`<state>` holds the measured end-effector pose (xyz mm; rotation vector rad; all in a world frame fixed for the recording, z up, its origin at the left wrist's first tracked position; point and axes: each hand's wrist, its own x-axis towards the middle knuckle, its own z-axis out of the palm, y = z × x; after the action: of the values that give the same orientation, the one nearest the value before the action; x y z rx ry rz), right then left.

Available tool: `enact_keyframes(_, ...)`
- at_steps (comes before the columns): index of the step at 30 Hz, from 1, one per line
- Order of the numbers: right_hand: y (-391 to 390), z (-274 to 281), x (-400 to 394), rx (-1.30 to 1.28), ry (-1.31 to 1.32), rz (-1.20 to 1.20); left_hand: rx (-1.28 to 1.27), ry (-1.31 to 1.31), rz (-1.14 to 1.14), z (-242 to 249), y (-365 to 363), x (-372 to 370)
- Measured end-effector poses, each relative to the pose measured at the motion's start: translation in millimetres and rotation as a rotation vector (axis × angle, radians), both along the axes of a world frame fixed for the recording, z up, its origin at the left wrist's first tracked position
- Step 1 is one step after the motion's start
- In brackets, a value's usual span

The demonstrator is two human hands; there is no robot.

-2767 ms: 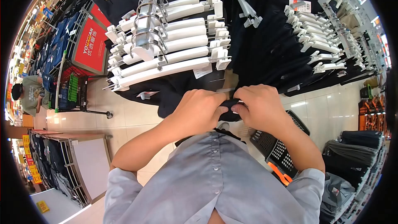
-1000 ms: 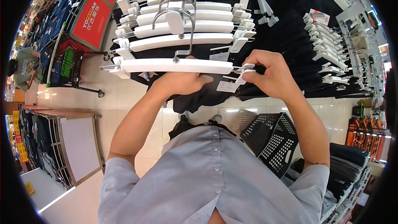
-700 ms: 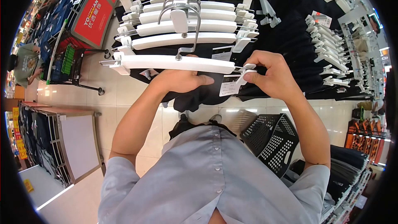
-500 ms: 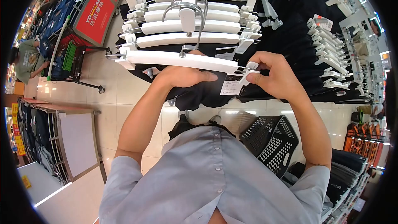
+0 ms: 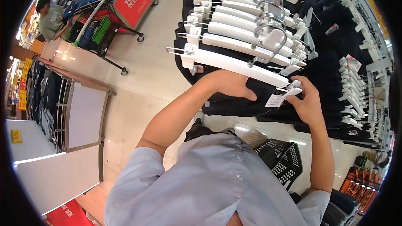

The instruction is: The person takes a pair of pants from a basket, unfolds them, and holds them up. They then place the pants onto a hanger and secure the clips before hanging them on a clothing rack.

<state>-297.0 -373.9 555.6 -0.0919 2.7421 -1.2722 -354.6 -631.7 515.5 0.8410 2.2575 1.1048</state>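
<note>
Black trousers (image 5: 234, 105) hang from the front white clip hanger (image 5: 238, 65) on a metal rail. My left hand (image 5: 230, 84) is at their waist just below the hanger bar, its thumb in front of the cloth and its fingers hidden behind. At the hanger's right end, my right hand (image 5: 308, 98) pinches the white clip (image 5: 294, 89) between thumb and fingers. A white printed tag (image 5: 274, 99) hangs beside that clip, against the black cloth. Behind, several more white hangers (image 5: 240, 29) hold dark garments on the same rail.
A black perforated basket (image 5: 280, 161) stands on the floor below my right arm. More hangers (image 5: 351, 88) line the rack at right. At left are a shopping cart (image 5: 98, 37), a person (image 5: 52, 21) beside it, and a clothes stand with a white panel (image 5: 90, 117).
The view has swung left, so the rack and both hands appear farther right and the hanger looks tilted. My right hand stays at the clip, my left at the waist.
</note>
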Motion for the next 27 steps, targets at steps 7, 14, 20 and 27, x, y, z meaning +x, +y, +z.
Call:
enact_keyframes(7,3.6,2.3,-4.5,0.033,0.009,-0.011,-0.246,0.196,0.112,-29.6,-41.0,16.7)
enact_keyframes(14,3.3,3.3,-11.3,-0.003,-0.045,0.017,-0.157,0.134,0.320,-22.8,-113.0,42.2)
enact_keyframes(20,9.3,-5.2,-18.6,-0.029,-0.047,0.034,0.320,0.011,0.625,-11.2,-129.4,42.4)
enact_keyframes(27,9.3,-15.7,-21.4,-0.076,-0.022,0.035,0.486,0.381,0.788,-15.8,-110.5,64.4)
